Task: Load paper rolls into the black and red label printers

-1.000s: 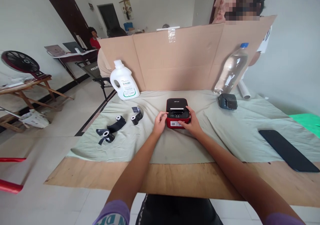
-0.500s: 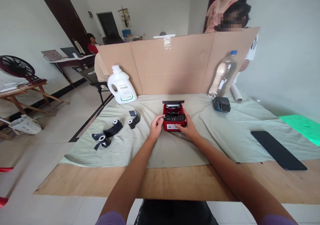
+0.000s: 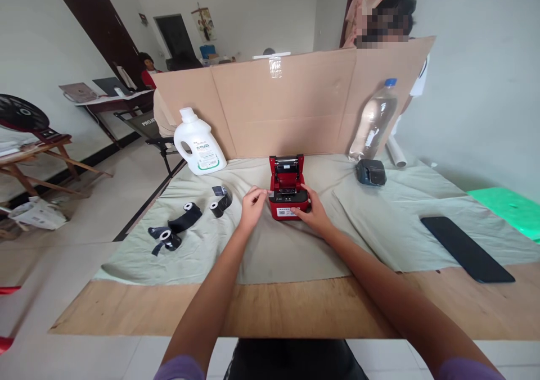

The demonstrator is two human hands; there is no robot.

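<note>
Clutter around the cardboard screen

White jug at its left foot, clear bottle at its right, black rolls and phone lying farther forward.

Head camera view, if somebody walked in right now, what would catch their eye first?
Most likely the small red label printer at the middle of the cloth-covered table, its lid standing open, with the right hand on its front and the left hand just beside it. Next, the tall brown cardboard screen standing behind it, with a white plastic jug at its left end and a clear plastic bottle leaning at its right.
</note>
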